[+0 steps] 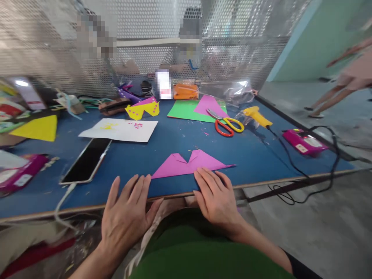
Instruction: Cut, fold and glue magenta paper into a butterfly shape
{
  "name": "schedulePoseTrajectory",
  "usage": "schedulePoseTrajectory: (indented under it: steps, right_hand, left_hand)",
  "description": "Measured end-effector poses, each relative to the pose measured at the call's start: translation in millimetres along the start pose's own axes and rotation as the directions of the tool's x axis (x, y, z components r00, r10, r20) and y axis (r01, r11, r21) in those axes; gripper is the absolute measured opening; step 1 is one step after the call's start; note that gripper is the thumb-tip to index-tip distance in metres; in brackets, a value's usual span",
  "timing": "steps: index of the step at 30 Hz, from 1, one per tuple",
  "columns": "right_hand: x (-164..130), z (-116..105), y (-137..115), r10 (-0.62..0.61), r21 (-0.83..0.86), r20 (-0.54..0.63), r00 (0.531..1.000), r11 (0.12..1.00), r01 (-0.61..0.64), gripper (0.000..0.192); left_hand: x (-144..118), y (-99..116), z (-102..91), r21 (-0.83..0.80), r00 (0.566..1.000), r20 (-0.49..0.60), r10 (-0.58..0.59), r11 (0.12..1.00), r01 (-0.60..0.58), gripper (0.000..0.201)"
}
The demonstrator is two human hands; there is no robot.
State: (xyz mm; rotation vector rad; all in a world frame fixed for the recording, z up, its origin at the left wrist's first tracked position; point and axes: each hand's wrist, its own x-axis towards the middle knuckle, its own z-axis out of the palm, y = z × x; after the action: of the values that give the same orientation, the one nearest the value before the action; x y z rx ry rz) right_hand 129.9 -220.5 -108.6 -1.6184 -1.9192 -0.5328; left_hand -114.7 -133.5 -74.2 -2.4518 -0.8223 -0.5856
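A folded pink paper (188, 167) lies near the front edge of the blue table, with two peaks and a notch between them along its far side. The fingertips of my right hand (216, 193) rest on its near edge, right of the middle. My left hand (128, 205) lies flat with fingers spread at the table's edge, its fingertips by the paper's left corner. Neither hand grips anything. Beyond the paper, scissors (229, 126) with one red and one yellow handle lie partly over a pink sheet (207, 105) and a green sheet (183, 110).
A smartphone (87, 161) with a white cable lies left, under a white sheet (119, 130). Behind are a yellow cut-out with pink dots (142, 109) and an orange pouch (186, 91). A yellow glue gun (257, 116) and its cord lie right. A perforated metal panel (157, 27) stands behind.
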Motion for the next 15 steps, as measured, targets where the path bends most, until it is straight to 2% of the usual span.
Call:
schedulePoseTrajectory:
  steps: [4,8,9,12,15]
  right_hand:
    - [-0.9,-0.2,-2.2,0.003,-0.010,0.009,1.000,1.000,-0.003,0.042]
    - [-0.4,-0.4,-4.6,-0.007,-0.026,0.009,1.000,1.000,0.007,0.044]
    - [-0.1,-0.4,-4.7,-0.011,-0.027,0.008,1.000,1.000,0.011,0.044]
    - [1.8,-1.2,-4.5,-0.011,-0.021,0.015,1.000,1.000,0.011,0.043]
    - [3.7,-3.3,-4.6,0.003,-0.010,0.025,1.000,1.000,-0.003,0.040]
  left_hand:
    - [-6.0,5.0,-3.5,-0.035,0.996,0.041,-0.077,0.996,0.078,0.061]
    - [-0.8,23.5,-1.6,-0.078,0.988,-0.017,-0.151,0.986,0.149,0.074]
    - [3.2,29.6,-0.3,-0.111,0.992,-0.028,-0.126,0.986,0.122,0.073]
    - [19.3,47.2,4.7,-0.257,0.999,-0.029,0.044,0.965,-0.050,0.060]
    - [34.8,57.2,8.6,-0.331,0.994,-0.016,0.108,0.938,-0.108,0.053]
